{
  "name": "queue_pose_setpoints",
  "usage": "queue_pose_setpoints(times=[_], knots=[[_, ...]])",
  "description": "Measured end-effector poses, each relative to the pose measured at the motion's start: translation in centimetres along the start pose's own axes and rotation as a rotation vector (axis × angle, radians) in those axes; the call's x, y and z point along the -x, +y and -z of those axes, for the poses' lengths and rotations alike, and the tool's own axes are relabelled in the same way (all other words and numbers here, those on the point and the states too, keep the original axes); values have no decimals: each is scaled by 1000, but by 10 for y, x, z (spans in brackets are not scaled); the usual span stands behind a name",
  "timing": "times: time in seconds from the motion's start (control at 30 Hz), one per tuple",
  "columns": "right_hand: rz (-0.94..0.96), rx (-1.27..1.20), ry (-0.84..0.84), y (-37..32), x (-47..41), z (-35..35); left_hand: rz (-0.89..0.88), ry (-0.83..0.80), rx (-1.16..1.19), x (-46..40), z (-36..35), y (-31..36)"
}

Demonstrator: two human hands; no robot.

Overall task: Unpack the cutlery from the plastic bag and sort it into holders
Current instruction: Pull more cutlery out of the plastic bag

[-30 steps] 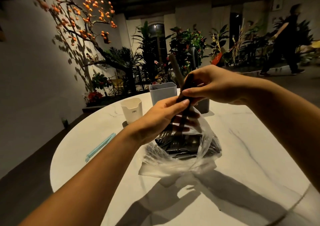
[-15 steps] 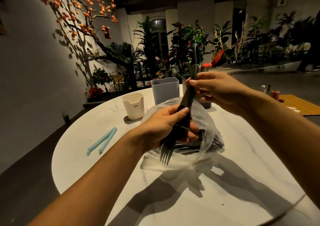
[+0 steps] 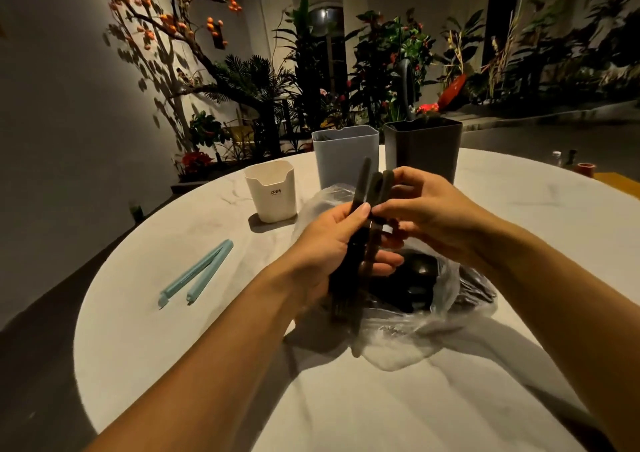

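Here, left hand (image 3: 334, 244) grips bundle of black plastic cutlery (image 3: 363, 240) mid-length; long axis near upright, handles up and leaning slightly right, fork tines down over crumpled clear plastic bag (image 3: 446, 299) on round white marble counter (image 3: 346, 399). Right hand (image 3: 427, 214) pinches handle tops. Beyond: cream holder (image 3: 272, 195), grey-blue holder (image 3: 346, 154), dark grey holder (image 3: 424, 148); pale blue bag clip (image 3: 197, 273) left

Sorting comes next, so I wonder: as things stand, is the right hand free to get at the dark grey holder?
Probably yes: the dark grey holder stands just beyond the right hand with nothing between them, but that hand is pinching black cutlery also held by the left hand.
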State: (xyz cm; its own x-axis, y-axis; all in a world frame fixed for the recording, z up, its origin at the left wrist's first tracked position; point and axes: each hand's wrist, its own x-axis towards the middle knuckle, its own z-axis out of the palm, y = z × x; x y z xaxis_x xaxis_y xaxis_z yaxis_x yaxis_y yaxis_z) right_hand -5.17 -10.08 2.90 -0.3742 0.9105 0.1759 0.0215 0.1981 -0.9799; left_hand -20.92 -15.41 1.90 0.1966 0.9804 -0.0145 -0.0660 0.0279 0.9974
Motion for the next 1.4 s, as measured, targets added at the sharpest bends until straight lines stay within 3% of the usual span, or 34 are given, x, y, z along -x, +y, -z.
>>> queue_pose_setpoints(times=[0.3, 0.4, 0.47, 0.57, 0.7, 0.8, 1.2, 1.3, 1.4], knots=[[25, 78, -75, 11, 9, 11, 67, -159, 2, 4, 0, -13], [35, 25, 1, 7, 14, 16, 118, -172, -60, 8, 6, -12], [40, -81, 109, 3, 16, 24, 95, -139, -96, 10, 12, -9], [33, -212, 165, 1, 20, 32, -72, 53, -43, 12, 17, -3], [7, -236, 37, -1, 24, 29, -208, 325, 88, 12, 19, -2], [-16, -170, -26, -3, 25, 32, -235, 386, 102, 13, 18, -3], [-106, 95, -364, -1, 31, 29, -367, 394, 193, 14, 15, -2], [-47, 37, -321, -1, 30, 20, -388, 309, 241, 14, 12, -2], [-5, 25, -244, 1, 29, 10, -354, 259, 79, 12, 3, -9]])
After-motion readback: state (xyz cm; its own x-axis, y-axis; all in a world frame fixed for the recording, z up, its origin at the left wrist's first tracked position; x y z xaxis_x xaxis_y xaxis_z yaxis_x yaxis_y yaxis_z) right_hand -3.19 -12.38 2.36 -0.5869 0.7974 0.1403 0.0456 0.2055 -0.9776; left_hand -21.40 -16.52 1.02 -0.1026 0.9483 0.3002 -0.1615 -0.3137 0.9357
